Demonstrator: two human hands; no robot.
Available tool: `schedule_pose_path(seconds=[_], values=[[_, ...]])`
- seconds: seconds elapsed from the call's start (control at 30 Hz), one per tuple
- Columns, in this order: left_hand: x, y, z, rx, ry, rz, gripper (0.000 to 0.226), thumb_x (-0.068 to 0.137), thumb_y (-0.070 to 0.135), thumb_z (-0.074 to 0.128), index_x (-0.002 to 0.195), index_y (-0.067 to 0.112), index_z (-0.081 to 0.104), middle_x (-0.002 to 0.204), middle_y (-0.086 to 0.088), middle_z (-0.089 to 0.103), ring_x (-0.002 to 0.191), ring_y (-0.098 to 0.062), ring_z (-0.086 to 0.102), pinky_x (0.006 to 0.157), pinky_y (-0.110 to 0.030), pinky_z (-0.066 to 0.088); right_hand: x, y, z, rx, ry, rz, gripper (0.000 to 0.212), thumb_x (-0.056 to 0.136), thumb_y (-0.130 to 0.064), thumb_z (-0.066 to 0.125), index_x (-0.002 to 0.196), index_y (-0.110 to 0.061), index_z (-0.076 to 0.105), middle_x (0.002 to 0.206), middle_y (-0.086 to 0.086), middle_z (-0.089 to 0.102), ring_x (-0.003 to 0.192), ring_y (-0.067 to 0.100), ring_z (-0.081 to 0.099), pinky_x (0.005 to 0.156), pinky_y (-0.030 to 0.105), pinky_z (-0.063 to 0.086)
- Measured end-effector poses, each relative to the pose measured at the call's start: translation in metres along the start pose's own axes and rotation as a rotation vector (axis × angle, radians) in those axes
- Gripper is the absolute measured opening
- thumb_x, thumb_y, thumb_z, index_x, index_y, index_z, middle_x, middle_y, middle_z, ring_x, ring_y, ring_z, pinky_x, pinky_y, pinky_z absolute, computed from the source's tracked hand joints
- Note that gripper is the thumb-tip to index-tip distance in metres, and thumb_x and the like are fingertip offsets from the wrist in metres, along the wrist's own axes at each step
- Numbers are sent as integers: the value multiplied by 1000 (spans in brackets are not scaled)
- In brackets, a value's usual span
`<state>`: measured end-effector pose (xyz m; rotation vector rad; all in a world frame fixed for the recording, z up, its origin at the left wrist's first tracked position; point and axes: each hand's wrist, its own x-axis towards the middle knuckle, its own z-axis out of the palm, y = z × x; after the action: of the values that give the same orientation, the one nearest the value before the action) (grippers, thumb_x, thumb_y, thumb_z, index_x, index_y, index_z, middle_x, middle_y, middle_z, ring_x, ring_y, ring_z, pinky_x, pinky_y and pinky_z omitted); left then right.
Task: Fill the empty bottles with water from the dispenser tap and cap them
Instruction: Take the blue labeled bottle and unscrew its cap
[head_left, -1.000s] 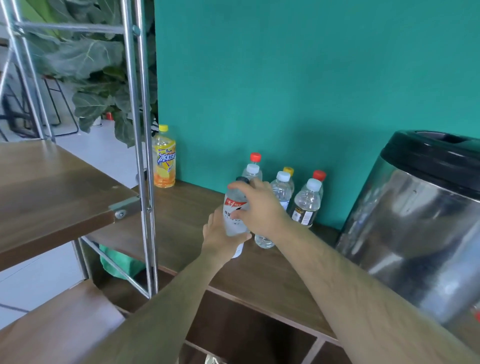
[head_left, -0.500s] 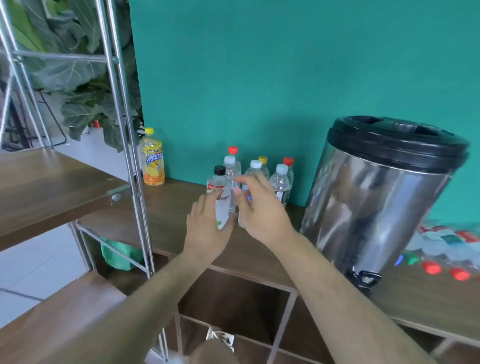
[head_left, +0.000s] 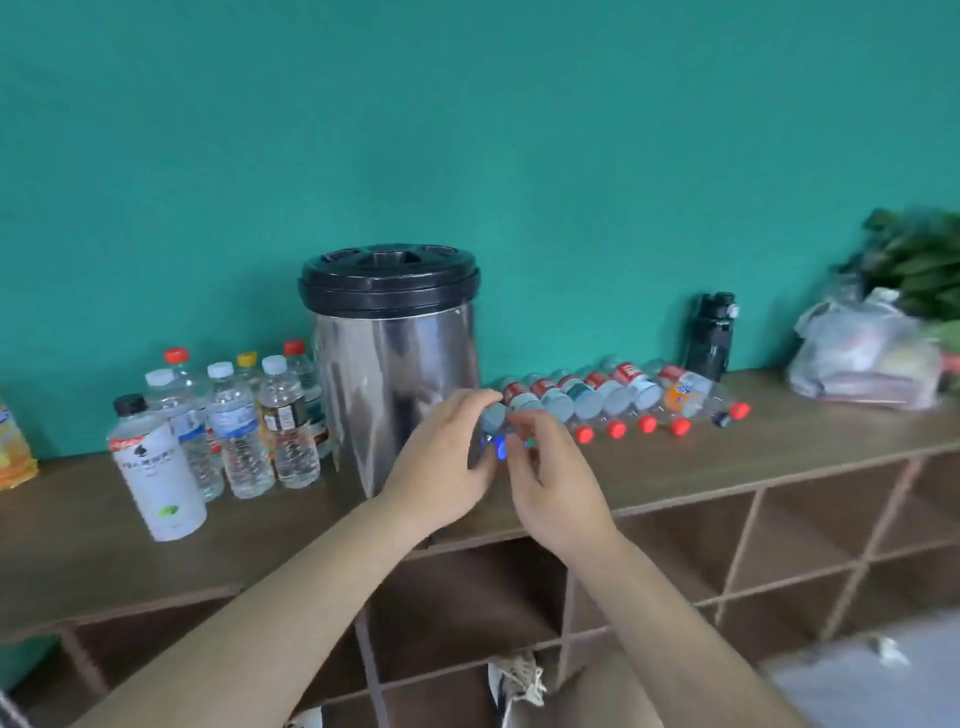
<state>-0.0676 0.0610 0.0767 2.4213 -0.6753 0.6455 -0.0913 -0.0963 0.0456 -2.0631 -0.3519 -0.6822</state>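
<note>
Head: blue-capped bottle (head_left: 492, 417) lies between left hand (head_left: 441, 470), right hand (head_left: 558, 486); grip unclear.

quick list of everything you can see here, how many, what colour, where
dispenser: one, steel with black lid, middle of the shelf
upright bottles: seven, clear, mixed caps, left of the dispenser
orange drink bottle: one, far left edge
lying bottles: a row, clear, mostly red caps, right of the dispenser, count unclear
flask: one, black, against the wall
bag: one, clear plastic, far right
plant: one, green, behind the bag
shelf: one, brown wood, under everything
left hand: at the nearest lying bottle, grip blurred
right hand: beside it, grip blurred
</note>
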Motion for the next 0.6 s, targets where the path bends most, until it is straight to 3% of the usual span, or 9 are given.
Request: schedule_pose_path(seconds=[0.13, 0.27, 0.4, 0.6], values=[[35, 17, 50, 0, -111, -16, 67, 93, 17, 65, 153, 25, 38, 152, 4, 45, 137, -22, 44, 113, -39, 40, 8, 54, -30, -134, 0, 134, 27, 106, -28, 53, 132, -19, 57, 123, -5, 61, 104, 15, 60, 87, 38, 50], [64, 7, 90, 24, -247, -137, 73, 95, 17, 62, 158, 25, 27, 158, -2, 35, 146, -24, 34, 118, -43, 35, 28, 96, -24, -249, -50, 229, 30, 105, -24, 54, 135, -19, 55, 127, 0, 61, 106, 24, 63, 81, 36, 48], [76, -15, 116, 115, -357, -289, 81, 93, 10, 61, 160, 17, 16, 160, -12, 26, 148, -32, 28, 121, -45, 31, 51, 132, 16, -317, -225, 263, 37, 103, -27, 56, 140, -21, 53, 135, 3, 57, 117, 32, 62, 90, 43, 53], [63, -42, 123, 166, -370, -281, 84, 96, 6, 57, 162, 13, 7, 160, -9, 20, 151, -27, 23, 121, -47, 31, 86, 162, 76, -392, -341, 209, 56, 97, -25, 63, 149, -23, 46, 140, 7, 49, 106, 38, 64, 73, 39, 48]])
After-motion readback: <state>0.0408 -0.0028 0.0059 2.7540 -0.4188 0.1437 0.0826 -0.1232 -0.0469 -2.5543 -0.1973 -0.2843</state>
